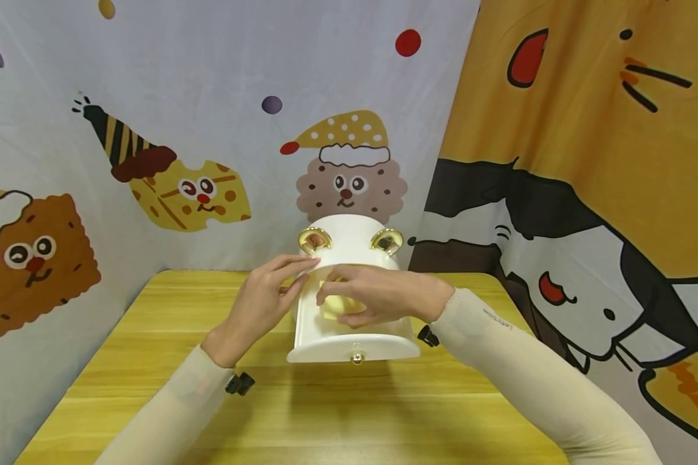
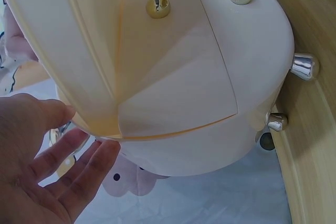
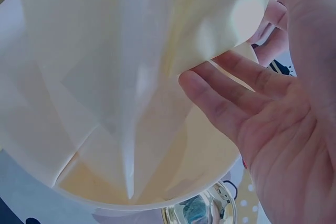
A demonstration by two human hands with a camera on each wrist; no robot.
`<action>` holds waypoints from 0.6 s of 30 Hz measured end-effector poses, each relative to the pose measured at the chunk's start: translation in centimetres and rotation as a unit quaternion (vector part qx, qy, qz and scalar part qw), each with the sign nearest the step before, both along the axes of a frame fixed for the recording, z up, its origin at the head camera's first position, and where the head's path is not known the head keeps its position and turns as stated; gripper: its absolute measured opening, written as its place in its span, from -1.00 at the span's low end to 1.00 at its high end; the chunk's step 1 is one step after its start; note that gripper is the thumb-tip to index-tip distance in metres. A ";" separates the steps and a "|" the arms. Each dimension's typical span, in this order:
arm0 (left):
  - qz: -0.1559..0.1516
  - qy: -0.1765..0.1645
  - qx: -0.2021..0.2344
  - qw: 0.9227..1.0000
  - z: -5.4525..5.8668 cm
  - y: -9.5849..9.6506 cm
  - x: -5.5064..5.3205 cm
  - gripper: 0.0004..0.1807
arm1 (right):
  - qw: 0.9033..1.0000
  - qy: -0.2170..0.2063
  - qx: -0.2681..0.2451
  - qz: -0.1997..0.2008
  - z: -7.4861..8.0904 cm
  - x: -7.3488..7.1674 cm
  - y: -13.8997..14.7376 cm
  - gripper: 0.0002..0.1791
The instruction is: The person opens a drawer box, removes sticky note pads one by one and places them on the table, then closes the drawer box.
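Note:
A white rounded box point(image 1: 351, 237) with two gold ear-shaped fittings stands on the table, its drawer point(image 1: 326, 351) pulled out towards me. A small gold knob point(image 1: 357, 358) sits on the drawer front. My right hand point(image 1: 386, 294) is over the drawer and pinches a flat pale yellow piece point(image 3: 220, 24) between thumb and fingers; it looks like a pad of paper. My left hand point(image 1: 263, 294) lies along the box's left side, fingers loosely extended. In the left wrist view its fingertips point(image 2: 110, 149) are right at the box's rim.
The wood-grain table point(image 1: 192, 329) spreads around the box. Behind it hangs a printed cloth point(image 1: 221, 71) with cartoon food figures, and an orange cartoon cloth point(image 1: 605, 155) hangs at the right. Short metallic feet point(image 2: 304, 66) show under the box.

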State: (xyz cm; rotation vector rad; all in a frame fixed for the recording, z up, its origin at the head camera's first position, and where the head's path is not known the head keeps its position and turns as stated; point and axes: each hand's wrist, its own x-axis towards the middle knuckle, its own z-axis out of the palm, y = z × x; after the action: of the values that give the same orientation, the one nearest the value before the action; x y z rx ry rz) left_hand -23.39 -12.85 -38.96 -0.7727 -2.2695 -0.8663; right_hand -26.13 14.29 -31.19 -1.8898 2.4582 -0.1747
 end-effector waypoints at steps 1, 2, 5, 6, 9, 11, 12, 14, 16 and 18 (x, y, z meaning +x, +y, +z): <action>-0.001 0.001 0.000 1.000 0.0 0.0 0.0 -0.58 | 1.000 0.000 -0.004 0.002 0.0 0.0 0.0 -0.58; -0.001 0.001 0.000 1.000 0.0 0.0 0.0 -0.58 | 1.000 0.001 -0.008 0.004 0.0 0.1 0.1 -0.57; 0.000 0.001 0.000 1.000 0.2 0.0 0.0 -0.58 | 1.000 0.004 -0.018 0.006 0.1 0.2 0.3 -0.58; 0.000 0.001 0.000 1.000 0.2 0.0 0.0 -0.58 | 1.000 0.004 -0.021 0.006 0.1 0.3 0.3 -0.58; 0.001 0.002 -0.002 1.000 0.3 0.0 0.1 -0.58 | 1.000 0.004 -0.029 0.006 0.0 0.4 0.5 -0.59; 0.002 0.003 -0.004 1.000 0.3 0.0 0.1 -0.57 | 0.999 0.002 -0.031 0.005 0.1 0.5 0.6 -0.60; 0.002 0.004 -0.005 1.000 0.3 0.0 0.1 -0.57 | 0.999 0.001 -0.033 0.004 0.2 0.5 0.6 -0.60; 0.003 0.005 -0.008 1.000 0.3 -0.1 0.0 -0.56 | 0.999 -0.002 -0.036 0.003 0.2 0.6 0.7 -0.60; 0.004 0.004 -0.010 1.000 0.3 -0.1 0.0 -0.56 | 0.999 -0.005 -0.036 -0.001 0.2 0.7 0.9 -0.59; 0.003 0.003 -0.011 1.000 0.2 -0.1 0.0 -0.55 | 0.999 -0.011 -0.039 -0.004 0.2 0.7 1.1 -0.59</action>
State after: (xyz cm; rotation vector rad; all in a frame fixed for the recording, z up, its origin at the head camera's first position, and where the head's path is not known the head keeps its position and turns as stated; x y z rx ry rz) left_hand -23.41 -12.91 -38.72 -0.7763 -2.2776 -0.8370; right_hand -25.47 15.35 -31.00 -1.8976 2.4792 -0.2946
